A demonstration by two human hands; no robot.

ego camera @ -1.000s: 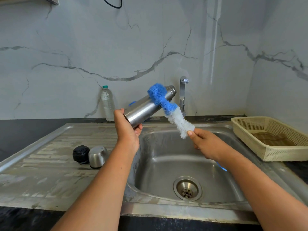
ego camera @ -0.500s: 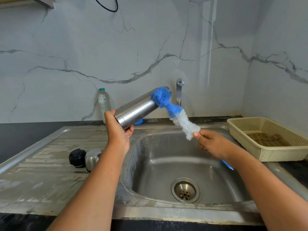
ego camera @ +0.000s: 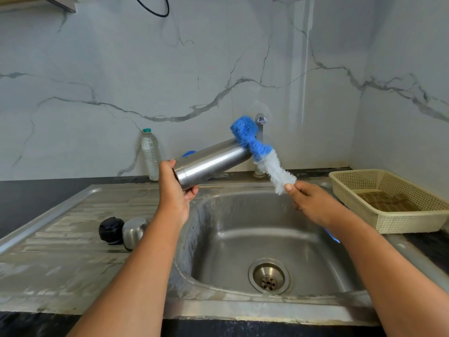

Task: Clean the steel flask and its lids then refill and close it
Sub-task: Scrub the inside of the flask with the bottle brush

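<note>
Crucially, the steel flask (ego camera: 211,162), its base gripped by the fingers (ego camera: 193,191) of the left hand (ego camera: 173,193) above the sink's (ego camera: 243,307) left rim, slants up toward the tap (ego camera: 260,122), while the brush (ego camera: 262,152) pinched in the right hand (ego camera: 313,205) lies across its mouth, not along it.

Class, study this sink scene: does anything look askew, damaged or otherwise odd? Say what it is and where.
The brush is bent, its blue end curled over the mouth of the flask rather than pointing straight in. The drainboard is blotched with pale, streaky marks. Nothing looks spilled or broken.
</note>
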